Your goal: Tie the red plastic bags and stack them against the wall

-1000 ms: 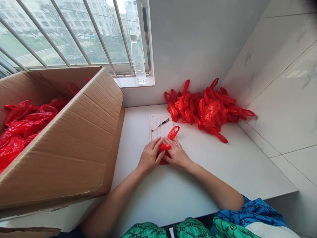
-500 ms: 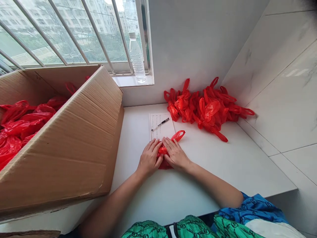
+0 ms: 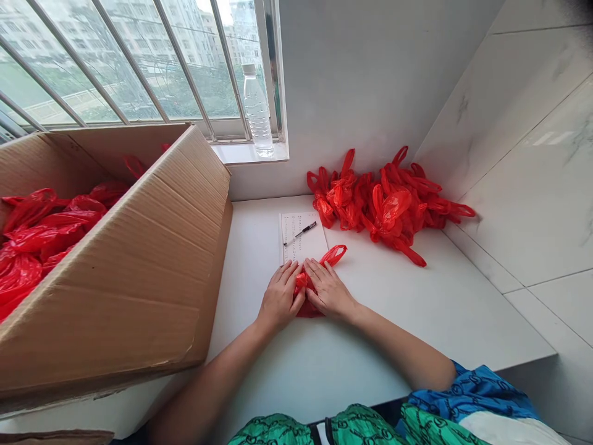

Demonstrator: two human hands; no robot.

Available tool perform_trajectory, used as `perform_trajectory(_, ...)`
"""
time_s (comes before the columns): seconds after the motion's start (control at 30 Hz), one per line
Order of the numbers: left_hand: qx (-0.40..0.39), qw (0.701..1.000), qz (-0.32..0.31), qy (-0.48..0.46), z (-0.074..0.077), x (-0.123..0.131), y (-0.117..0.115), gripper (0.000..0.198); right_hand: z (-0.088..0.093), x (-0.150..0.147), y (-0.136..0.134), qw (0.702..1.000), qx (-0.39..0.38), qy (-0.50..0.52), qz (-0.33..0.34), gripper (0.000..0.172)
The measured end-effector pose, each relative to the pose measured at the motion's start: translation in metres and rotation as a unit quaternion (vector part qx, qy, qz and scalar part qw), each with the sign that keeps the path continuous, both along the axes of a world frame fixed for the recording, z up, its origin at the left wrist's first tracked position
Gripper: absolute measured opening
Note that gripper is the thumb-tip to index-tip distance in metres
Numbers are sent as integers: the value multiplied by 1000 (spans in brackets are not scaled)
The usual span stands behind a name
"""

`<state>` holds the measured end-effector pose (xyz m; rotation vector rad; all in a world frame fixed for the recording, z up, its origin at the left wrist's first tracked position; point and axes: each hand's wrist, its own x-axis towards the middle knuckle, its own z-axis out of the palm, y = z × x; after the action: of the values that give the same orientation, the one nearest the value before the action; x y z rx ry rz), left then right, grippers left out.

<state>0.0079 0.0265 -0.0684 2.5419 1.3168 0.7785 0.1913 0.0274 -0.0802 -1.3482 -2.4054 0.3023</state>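
A red plastic bag (image 3: 309, 308) lies on the white tabletop under both my hands, with one loop handle sticking out past my right fingertips. My left hand (image 3: 280, 290) rests palm down on the bag's left side, fingers stretched out and thumb pointing inward. From the right, my right hand (image 3: 328, 289) lies over the bag in the same way, its fingers extended. Between the two hands a strip of crumpled red plastic shows; the rest of the bag is covered. Just beyond the fingertips are a sheet of paper with writing (image 3: 301, 250) and a black-and-clear pen (image 3: 299, 233) on it.
A large cardboard box (image 3: 139, 272) holding red plastic bags (image 3: 50, 222) stands at the left. Several knotted red bags (image 3: 393, 204) are heaped against the back wall. A clear water bottle (image 3: 257, 114) stands on the sill of the barred window. A tiled wall (image 3: 537, 167) rises at right.
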Motion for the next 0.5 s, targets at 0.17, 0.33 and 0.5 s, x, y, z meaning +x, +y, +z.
perform_trajectory(0.17, -2, 1000, 3, 7, 0, 0, 0, 53, 0, 0, 0, 1000, 2, -6, 0, 63)
perform_trajectory(0.33, -2, 1000, 1, 5, -1, -1, 1, 54, 0, 0, -1, 1000, 6, -5, -4, 63)
perform_trajectory(0.5, -2, 1000, 6, 5, 0, 0, 0, 50, 2, 0, -2, 1000, 3, -6, -4, 63)
